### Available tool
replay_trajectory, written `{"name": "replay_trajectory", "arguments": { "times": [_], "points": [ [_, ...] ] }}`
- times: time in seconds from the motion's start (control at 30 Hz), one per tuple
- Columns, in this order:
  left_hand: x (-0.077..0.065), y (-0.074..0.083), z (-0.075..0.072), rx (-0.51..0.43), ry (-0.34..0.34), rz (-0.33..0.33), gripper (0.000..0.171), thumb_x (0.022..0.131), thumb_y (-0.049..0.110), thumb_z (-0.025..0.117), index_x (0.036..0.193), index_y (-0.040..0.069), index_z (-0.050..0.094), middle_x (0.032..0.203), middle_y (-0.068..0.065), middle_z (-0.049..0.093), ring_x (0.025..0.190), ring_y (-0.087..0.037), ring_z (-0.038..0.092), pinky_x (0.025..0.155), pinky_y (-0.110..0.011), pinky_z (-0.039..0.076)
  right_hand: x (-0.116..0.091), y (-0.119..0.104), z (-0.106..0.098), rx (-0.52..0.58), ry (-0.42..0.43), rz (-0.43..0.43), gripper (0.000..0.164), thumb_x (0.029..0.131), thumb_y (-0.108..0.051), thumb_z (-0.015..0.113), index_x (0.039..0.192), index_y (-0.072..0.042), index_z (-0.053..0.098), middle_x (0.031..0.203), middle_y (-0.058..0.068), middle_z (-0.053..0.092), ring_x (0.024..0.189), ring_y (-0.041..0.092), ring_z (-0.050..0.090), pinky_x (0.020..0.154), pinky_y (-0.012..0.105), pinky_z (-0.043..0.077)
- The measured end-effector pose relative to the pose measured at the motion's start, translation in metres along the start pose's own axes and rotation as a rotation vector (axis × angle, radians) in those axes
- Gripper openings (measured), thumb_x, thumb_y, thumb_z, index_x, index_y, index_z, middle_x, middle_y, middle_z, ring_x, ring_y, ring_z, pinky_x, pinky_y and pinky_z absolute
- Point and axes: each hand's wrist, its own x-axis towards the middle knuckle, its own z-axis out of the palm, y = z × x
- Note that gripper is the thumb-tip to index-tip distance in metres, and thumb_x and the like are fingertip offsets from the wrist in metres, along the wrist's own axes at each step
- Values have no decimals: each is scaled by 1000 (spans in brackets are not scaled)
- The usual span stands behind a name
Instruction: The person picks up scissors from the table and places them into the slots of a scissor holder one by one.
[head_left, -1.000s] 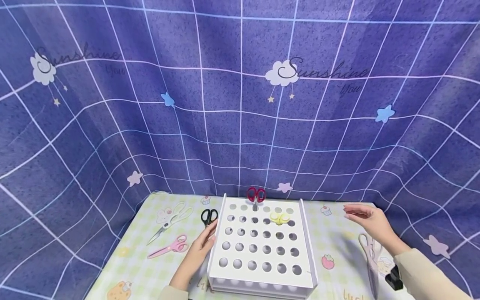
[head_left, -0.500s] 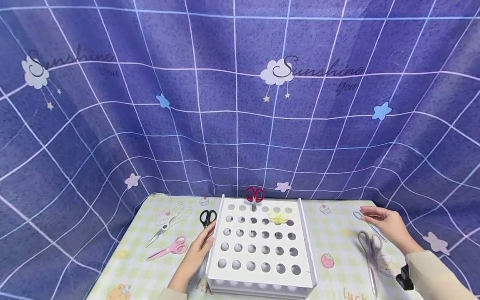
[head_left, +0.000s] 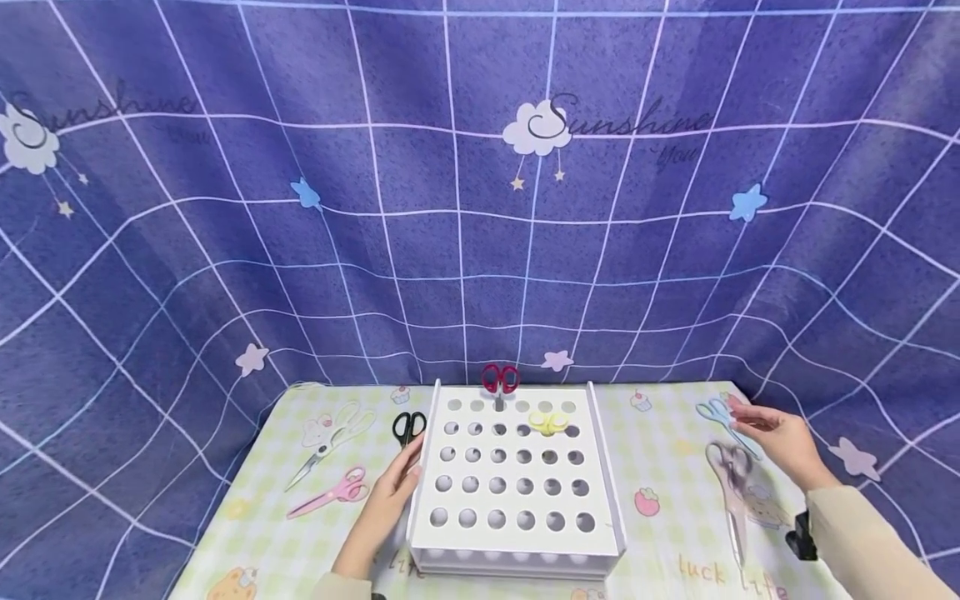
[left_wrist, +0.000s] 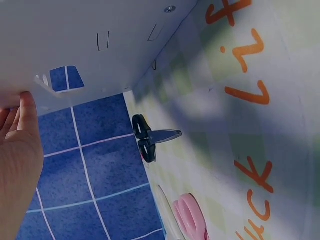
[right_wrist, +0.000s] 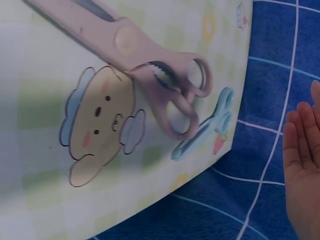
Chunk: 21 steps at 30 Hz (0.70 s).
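My left hand (head_left: 386,504) rests against the left side panel of a white rack (head_left: 480,540) with rows of round holes; in the left wrist view its thumb (left_wrist: 28,112) lies at the panel. Black-handled scissors (head_left: 408,427) lie just beyond those fingertips. My right hand (head_left: 780,446) hovers with loose fingers over light blue scissors (head_left: 716,414), its fingertips overlapping their handles in the head view. Larger mauve scissors (right_wrist: 150,62) lie nearer on the cloth, pointing toward the front. Red-handled scissors (head_left: 500,381) stand in the rack's back row, and yellow-handled scissors (head_left: 549,423) in the row before it.
Pink scissors (head_left: 330,493) and white-handled scissors (head_left: 326,450) lie on the left of the table. A checked cloth (head_left: 660,550) with printed pictures covers the tabletop. Behind the table's back edge hangs a blue gridded curtain (head_left: 420,250).
My right hand has moved to the right, and the light blue scissors now show beside its fingertips. The left hand stays at the rack. The head view has shifted slightly.
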Motion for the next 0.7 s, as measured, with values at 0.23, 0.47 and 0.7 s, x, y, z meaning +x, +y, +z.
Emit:
{"name": "replay_trajectory", "arguments": {
  "times": [0.23, 0.47, 0.7],
  "points": [
    [5, 0, 3, -34, -17, 30, 50, 102, 23, 47, 151, 17, 35, 151, -8, 43, 138, -27, 40, 108, -10, 29, -2, 9, -2, -43, 15, 24, 40, 87, -20, 73, 115, 7, 66, 92, -12, 75, 75, -20, 56, 65, 3, 47],
    [9, 1, 5, -37, -27, 47, 49, 103, 24, 46, 151, 22, 35, 152, -6, 42, 139, -26, 40, 109, -10, 28, -5, 23, 0, -79, 40, 54, 38, 87, -16, 72, 116, 7, 66, 94, 5, 76, 74, -22, 53, 65, 1, 43],
    [3, 1, 2, -2, 9, 60, 48, 102, 20, 47, 150, 18, 38, 150, -8, 44, 136, -19, 43, 107, -9, 29, -10, 36, 6, -128, -20, 153, 40, 88, -23, 72, 118, 4, 67, 105, 18, 72, 75, -24, 48, 67, 6, 40]
  ]
}}
